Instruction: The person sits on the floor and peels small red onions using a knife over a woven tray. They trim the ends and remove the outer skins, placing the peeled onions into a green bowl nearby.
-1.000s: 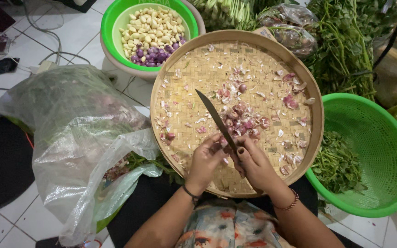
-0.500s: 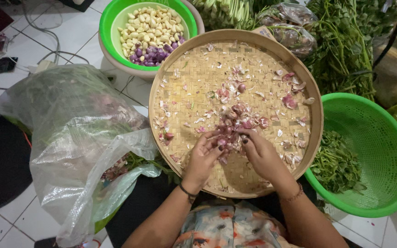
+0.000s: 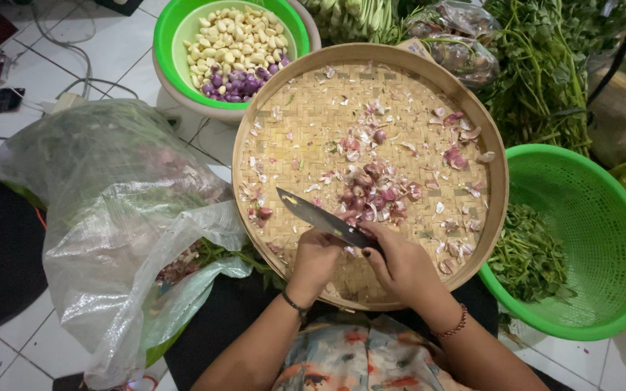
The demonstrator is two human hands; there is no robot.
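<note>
Moved: knife [image 3: 320,217] now points left; before, both hands were in the shallots.
Right hand [image 3: 400,264]: wrapped around the knife handle.
Left hand [image 3: 316,257]: curled at the blade; contents hidden.
Shallots [image 3: 371,192]: piled on woven tray [image 3: 284,145].
Nearby: green bowl [image 3: 175,29] with garlic, green basket [image 3: 603,239].

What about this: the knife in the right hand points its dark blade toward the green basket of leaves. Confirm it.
Wrong on direction. In the head view the right hand holds the dark-bladed knife pointing toward the clear plastic bag, away from the green plastic basket of leaves.
</note>
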